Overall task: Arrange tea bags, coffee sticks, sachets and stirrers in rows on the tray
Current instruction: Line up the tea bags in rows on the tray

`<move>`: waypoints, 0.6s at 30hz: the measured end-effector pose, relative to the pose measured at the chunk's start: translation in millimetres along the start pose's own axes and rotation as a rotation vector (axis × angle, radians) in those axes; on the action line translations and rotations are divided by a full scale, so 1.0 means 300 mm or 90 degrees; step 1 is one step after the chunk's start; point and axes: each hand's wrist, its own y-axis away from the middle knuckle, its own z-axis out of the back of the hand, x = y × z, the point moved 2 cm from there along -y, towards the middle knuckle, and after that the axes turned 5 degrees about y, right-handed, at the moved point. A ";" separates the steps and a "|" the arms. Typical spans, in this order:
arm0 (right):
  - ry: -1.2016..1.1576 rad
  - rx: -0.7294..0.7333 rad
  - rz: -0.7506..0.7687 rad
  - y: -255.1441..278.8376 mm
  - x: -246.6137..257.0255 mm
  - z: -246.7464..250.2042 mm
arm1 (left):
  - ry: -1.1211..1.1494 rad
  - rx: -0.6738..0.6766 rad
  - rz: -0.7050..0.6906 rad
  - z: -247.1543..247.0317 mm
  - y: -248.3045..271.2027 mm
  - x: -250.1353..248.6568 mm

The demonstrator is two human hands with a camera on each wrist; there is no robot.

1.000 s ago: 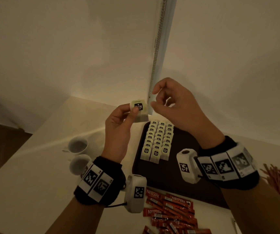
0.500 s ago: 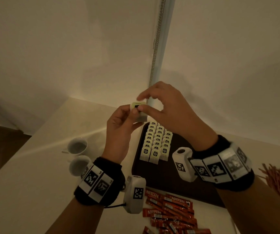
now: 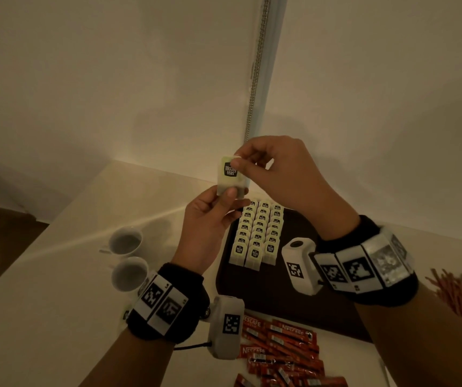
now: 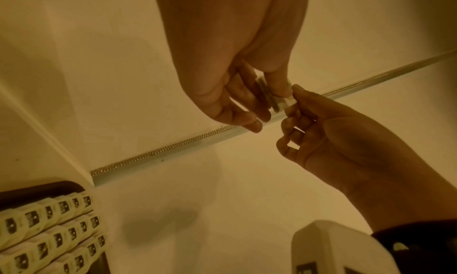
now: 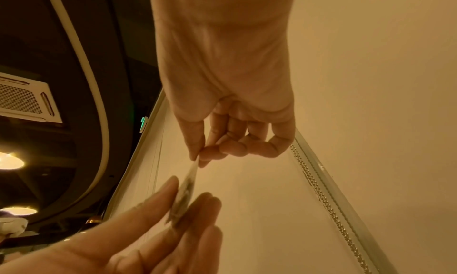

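A pale tea bag (image 3: 229, 174) with a black label is held upright in the air above the far left corner of the dark tray (image 3: 285, 308). My left hand (image 3: 216, 203) pinches its lower edge between thumb and fingers. My right hand (image 3: 255, 160) pinches its top right corner. The left wrist view shows the tea bag (image 4: 270, 97) edge-on between both hands; in the right wrist view the tea bag (image 5: 185, 190) is blurred. Three rows of tea bags (image 3: 259, 234) lie on the tray's far left part. Red coffee sticks (image 3: 283, 350) lie in a loose heap in front of the tray.
Two white cups (image 3: 128, 255) stand on the table left of the tray. A heap of thin stirrers (image 3: 458, 297) lies at the right edge. Walls meet in a corner behind the table, with a metal strip (image 3: 255, 79) running up it.
My right hand came over from the right and took the tea bag's top corner. The bag now stands upright and unfolded between both hands, label facing me.
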 end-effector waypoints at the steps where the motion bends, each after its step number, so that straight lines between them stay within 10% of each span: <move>1: -0.006 0.000 0.001 0.002 -0.003 0.000 | 0.003 0.000 0.006 0.000 0.001 0.004; 9: 0.010 0.051 -0.089 0.086 -0.206 -0.016 | -0.276 -0.016 0.050 0.150 0.062 0.021; 18: 0.099 0.360 -0.393 0.373 -0.656 -0.288 | -0.428 -0.075 0.173 0.472 0.325 0.049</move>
